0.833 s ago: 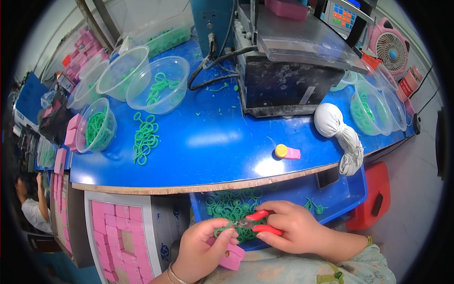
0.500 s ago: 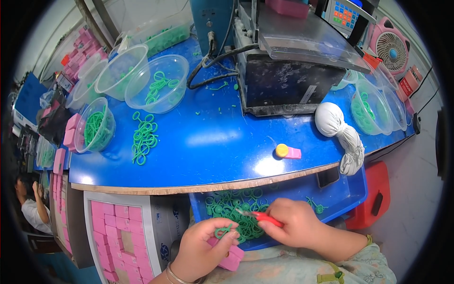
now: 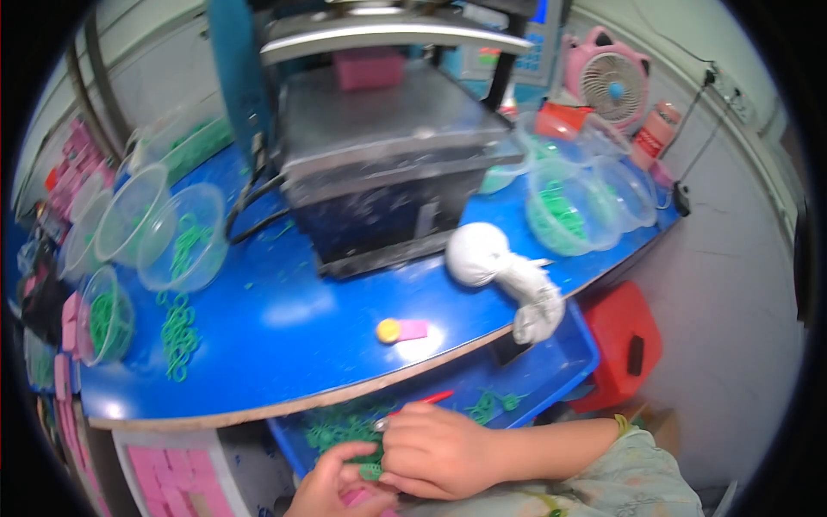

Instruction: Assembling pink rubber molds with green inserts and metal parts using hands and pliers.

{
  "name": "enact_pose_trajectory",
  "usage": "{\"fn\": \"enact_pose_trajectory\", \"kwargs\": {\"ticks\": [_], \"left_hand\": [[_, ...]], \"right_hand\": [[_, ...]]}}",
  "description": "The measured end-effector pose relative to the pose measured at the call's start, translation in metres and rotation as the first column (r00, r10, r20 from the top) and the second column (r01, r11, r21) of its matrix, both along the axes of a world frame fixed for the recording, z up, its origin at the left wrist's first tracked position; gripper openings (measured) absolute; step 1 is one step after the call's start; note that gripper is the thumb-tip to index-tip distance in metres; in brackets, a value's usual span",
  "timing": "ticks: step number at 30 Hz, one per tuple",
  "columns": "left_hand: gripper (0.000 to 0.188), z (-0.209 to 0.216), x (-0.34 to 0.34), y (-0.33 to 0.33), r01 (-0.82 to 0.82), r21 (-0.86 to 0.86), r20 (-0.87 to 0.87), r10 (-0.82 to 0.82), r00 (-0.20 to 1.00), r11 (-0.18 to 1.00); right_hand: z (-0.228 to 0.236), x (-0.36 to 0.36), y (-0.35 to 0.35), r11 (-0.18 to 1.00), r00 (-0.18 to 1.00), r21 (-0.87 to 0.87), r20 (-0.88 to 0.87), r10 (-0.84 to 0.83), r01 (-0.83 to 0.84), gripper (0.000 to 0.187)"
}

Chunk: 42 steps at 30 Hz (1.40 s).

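Note:
In front of my body, my left hand (image 3: 332, 487) is closed around a small pink block (image 3: 356, 497), mostly hidden by the fingers. A green plastic ring piece (image 3: 370, 471) shows between my two hands. My right hand (image 3: 439, 452) is bent down over it, thumb and fingers closed at its edge. Red-handled cutters (image 3: 441, 396) show just beyond the right hand's knuckles; the hand covers their middle, and I cannot tell whether it touches them. Both hands are at the near side of a blue tray (image 3: 551, 375), where many green ring pieces (image 3: 340, 431) lie heaped.
A blue table (image 3: 258, 353) carries a dark press-like machine (image 3: 370, 189), a white cloth bundle (image 3: 478, 254) and a yellow-capped pink item (image 3: 405, 330). Clear bowls (image 3: 185, 250) of green pieces stand at left and right. A red stool-like object (image 3: 616, 345) is right of the tray.
The view has swung right and blurred. My right hand has come over to the left hand, fingers at the green piece. The cutters, earlier gripped in it, now show behind its knuckles.

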<state>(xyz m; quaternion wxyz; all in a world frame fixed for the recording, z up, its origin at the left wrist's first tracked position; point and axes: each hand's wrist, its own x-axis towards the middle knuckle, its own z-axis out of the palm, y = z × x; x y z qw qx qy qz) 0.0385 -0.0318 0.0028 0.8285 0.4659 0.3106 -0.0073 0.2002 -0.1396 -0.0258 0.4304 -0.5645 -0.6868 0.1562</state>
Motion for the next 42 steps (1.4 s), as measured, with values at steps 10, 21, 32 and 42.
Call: {"fn": "enact_pose_trajectory", "kwargs": {"ticks": [10,21,32,42], "left_hand": [[0.057,-0.023,-0.028,0.054,0.829,0.526,-0.366,-0.829,0.423,0.191],[0.060,-0.019,-0.052,0.056,0.148,0.551,0.211,-0.309,0.927,0.821],[0.058,0.009,0.006,0.024,-0.143,-0.354,0.638,0.350,0.686,0.924],[0.034,-0.015,0.004,0.024,-0.051,-0.384,0.571,0.281,0.772,0.922]], "right_hand": [[0.088,0.197,-0.045,0.274,0.304,0.471,0.013,-0.953,0.838,0.017],[0.103,0.154,-0.005,0.613,0.605,0.590,0.247,-0.757,0.525,0.008],[0.028,-0.004,0.006,0.824,0.871,0.526,0.484,-0.088,-0.209,0.038],[0.038,0.082,-0.016,0.558,0.259,0.280,0.668,-0.698,0.781,0.054]]}}
